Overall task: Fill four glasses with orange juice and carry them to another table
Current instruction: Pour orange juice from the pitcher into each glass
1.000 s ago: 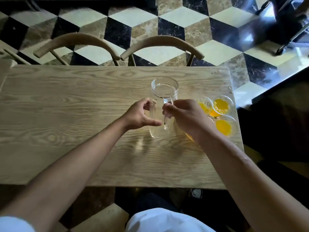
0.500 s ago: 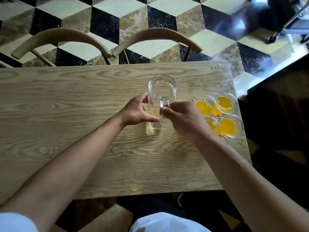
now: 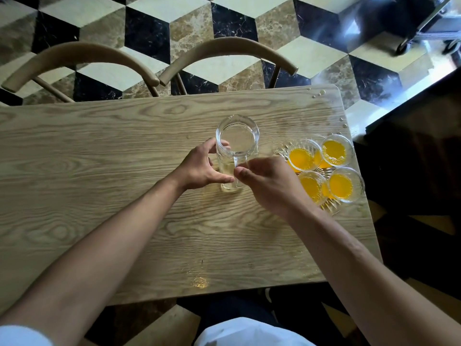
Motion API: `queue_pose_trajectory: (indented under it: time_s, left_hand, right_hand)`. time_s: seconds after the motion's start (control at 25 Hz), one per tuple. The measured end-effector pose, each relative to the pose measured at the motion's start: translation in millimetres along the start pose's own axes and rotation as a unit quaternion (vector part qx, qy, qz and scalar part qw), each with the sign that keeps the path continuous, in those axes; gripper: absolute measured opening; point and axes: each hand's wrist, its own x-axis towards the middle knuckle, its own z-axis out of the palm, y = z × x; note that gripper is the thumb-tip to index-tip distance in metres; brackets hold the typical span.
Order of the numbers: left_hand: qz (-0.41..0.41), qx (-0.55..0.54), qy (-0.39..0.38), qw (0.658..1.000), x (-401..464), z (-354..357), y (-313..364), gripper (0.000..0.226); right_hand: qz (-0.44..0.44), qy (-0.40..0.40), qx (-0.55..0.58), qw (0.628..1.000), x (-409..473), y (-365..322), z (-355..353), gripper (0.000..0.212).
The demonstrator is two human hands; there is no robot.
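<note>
While both hands meet at the clear pitcher (image 3: 237,151), 4 filled glasses (image 3: 324,168) stand beside it.
Left hand (image 3: 199,168) curls around the pitcher; right hand (image 3: 269,183) pinches its handle on the wooden table (image 3: 99,171).

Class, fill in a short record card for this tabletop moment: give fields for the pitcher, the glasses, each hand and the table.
pitcher: clear glass pitcher, upright, looks empty
glasses: four glasses of orange juice, clustered at the table's right end
left hand: left hand curled round the pitcher's side
right hand: right hand at the pitcher's near side; its grip cannot be told
table: wooden table, droplets near the far right corner
</note>
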Motion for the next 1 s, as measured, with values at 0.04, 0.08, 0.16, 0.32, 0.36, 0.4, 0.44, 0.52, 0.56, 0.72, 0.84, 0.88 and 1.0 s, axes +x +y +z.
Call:
queue_pose_trajectory:
  time_s: [0.04, 0.08, 0.16, 0.32, 0.36, 0.4, 0.44, 0.52, 0.56, 0.72, 0.84, 0.88, 1.0]
  left_hand:
    - [0.001, 0.004, -0.001, 1.000, 0, 0, -1, 0.091]
    - [0.002, 0.007, -0.002, 1.000, -1, 0, -1, 0.090]
    - [0.006, 0.015, -0.006, 1.000, -2, -1, -1, 0.089]
    - [0.009, 0.024, -0.002, 1.000, -5, 0, -2, 0.089]
    - [0.007, 0.024, 0.001, 1.000, -7, 1, -3, 0.089]
    - [0.007, 0.022, 0.004, 1.000, -8, 3, -3, 0.089]
    - [0.009, 0.020, 0.007, 1.000, -10, 5, -3, 0.090]
    - [0.014, 0.020, 0.006, 1.000, -12, 7, -3, 0.090]
    - [0.017, 0.021, 0.005, 1.000, -13, 8, -3, 0.090]
    - [0.021, 0.024, 0.001, 1.000, -15, 10, -4, 0.091]
    - [0.020, 0.029, 0.003, 0.999, -16, 10, -2, 0.091]
    - [0.018, 0.031, 0.001, 0.999, -16, 10, -1, 0.091]
    - [0.006, 0.045, -0.018, 0.999, -17, 9, 0, 0.102]
  right_hand:
    - [0.001, -0.001, 0.002, 1.000, -1, 0, 1, 0.031]
    - [0.002, -0.003, 0.006, 1.000, -2, 0, 2, 0.031]
    - [0.008, -0.003, 0.009, 1.000, -4, 1, 5, 0.032]
    - [0.005, -0.007, 0.004, 1.000, -6, 3, 6, 0.038]
    - [0.006, -0.008, 0.004, 1.000, -6, 4, 6, 0.038]
    - [0.010, -0.008, 0.006, 1.000, -7, 4, 6, 0.037]
    - [0.015, -0.008, 0.009, 1.000, -9, 4, 6, 0.036]
    - [0.024, -0.010, 0.015, 1.000, -12, 6, 6, 0.036]
    - [0.024, -0.010, 0.014, 1.000, -13, 8, 7, 0.036]
    - [0.025, -0.007, 0.022, 0.999, -17, 10, 9, 0.037]
    - [0.037, -0.004, 0.035, 0.999, -16, 10, 11, 0.039]
    - [0.043, -0.006, 0.039, 0.998, -15, 11, 11, 0.040]
    - [0.050, -0.013, 0.053, 0.997, -15, 12, 11, 0.045]
